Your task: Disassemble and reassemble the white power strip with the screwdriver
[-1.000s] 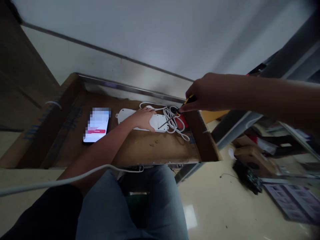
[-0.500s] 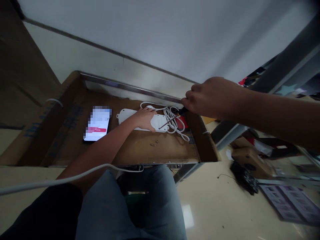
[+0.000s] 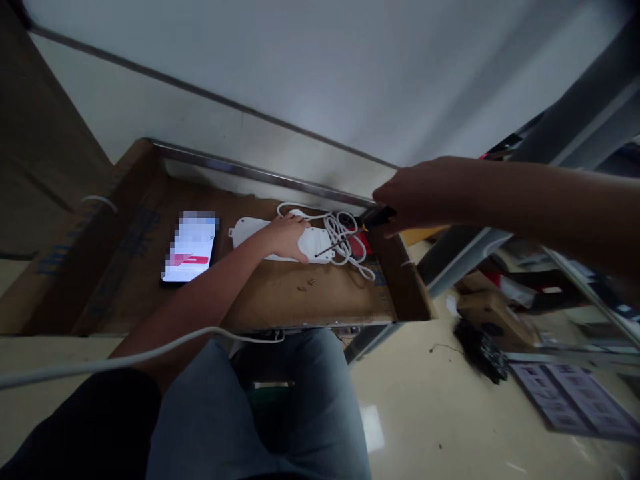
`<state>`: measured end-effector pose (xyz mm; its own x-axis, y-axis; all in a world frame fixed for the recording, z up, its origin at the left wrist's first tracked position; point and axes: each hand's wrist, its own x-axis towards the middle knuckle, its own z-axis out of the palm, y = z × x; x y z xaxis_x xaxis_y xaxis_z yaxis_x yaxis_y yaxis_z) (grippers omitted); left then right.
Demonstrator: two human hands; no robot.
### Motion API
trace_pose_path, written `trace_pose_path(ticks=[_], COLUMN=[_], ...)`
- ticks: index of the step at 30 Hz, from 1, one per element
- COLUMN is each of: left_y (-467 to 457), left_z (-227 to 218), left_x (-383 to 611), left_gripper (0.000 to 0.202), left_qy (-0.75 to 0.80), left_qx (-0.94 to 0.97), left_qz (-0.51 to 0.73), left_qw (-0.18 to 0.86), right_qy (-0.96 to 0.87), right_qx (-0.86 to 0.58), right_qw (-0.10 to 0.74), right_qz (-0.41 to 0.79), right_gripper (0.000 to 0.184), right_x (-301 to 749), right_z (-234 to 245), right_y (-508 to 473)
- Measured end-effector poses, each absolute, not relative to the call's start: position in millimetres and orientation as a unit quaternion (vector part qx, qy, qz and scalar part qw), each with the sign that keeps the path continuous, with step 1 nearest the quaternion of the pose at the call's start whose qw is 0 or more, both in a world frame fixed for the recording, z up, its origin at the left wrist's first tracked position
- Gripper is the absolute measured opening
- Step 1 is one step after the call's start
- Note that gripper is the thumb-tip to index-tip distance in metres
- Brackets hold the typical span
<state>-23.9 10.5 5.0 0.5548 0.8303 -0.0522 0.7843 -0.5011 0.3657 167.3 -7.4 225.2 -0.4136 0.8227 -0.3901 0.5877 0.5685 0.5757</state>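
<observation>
A white power strip (image 3: pixel 250 231) lies face down in a cardboard tray (image 3: pixel 345 303). My left hand (image 3: pixel 287 237) lies across its middle and grips it, thumb on the near side and fingers over the far edge. My right hand (image 3: pixel 407 200) is closed around the dark handle of a screwdriver (image 3: pixel 345 241). The screwdriver slants down to the left, with its tip at the right end of the power strip; whether it sits in a screw hole I cannot tell. A coiled white cord (image 3: pixel 341 230) lies beside that end. Small brass-coloured screws (image 3: pixel 307 285) lie in front of the strip.
A lit phone (image 3: pixel 190 247) rests at the tray's left. Under the coil sits a red object (image 3: pixel 359 245). A white cable (image 3: pixel 150 353) crosses above my lap. Boxes (image 3: pixel 495 317) and a black bundle (image 3: pixel 483 353) are on the floor at right.
My right hand has turned on the screwdriver handle and shifted slightly right, while the tip stays at the strip's right end. My left hand keeps its place. The view has shifted slightly.
</observation>
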Motion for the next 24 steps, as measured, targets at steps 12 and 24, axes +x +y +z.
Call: trace_pose_path(ticks=[12, 24], left_y=[10, 14], left_z=[8, 1], left_x=[-24, -25], left_gripper=[0.109, 0.107], left_qy=[0.47, 0.461], left_qx=[0.862, 0.869], left_qz=[0.06, 0.073], left_qw=[0.179, 0.167], right_qy=[0.875, 0.857], right_qx=[0.119, 0.331], right_qw=[0.352, 0.352], right_qz=[0.311, 0.181], right_gripper=[0.042, 0.042], right_x=[171, 167], right_z=[239, 235], right_y=[-41, -24])
